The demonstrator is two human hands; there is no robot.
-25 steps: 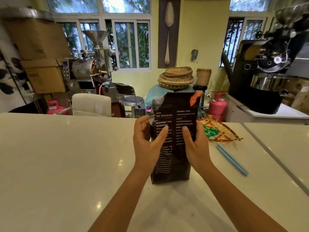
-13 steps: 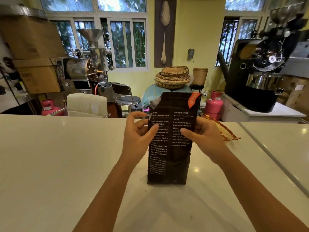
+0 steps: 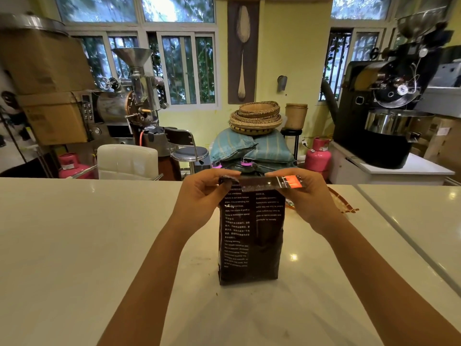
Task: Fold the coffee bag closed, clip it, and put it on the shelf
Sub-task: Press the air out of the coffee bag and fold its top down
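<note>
A tall dark brown coffee bag point(image 3: 250, 236) with white print stands upright on the white counter point(image 3: 74, 245) in front of me. Its top strip, with an orange patch at the right end, is bent over toward me into a flat band. My left hand point(image 3: 202, 198) pinches the left end of that fold. My right hand point(image 3: 309, 198) pinches the right end, thumb on top. No clip or shelf shows in view.
A woven tray point(image 3: 344, 203) lies on the counter just behind my right hand. Beyond the counter's far edge stand a white chair point(image 3: 127, 161), a stool point(image 3: 189, 151), stacked baskets point(image 3: 255, 117), pink gas cylinders point(image 3: 318, 156) and two coffee roasters point(image 3: 389, 101).
Both hands slid up from the bag's middle to its top edge and bent the upright top down toward me. The blue stick beside the tray is no longer in view.
</note>
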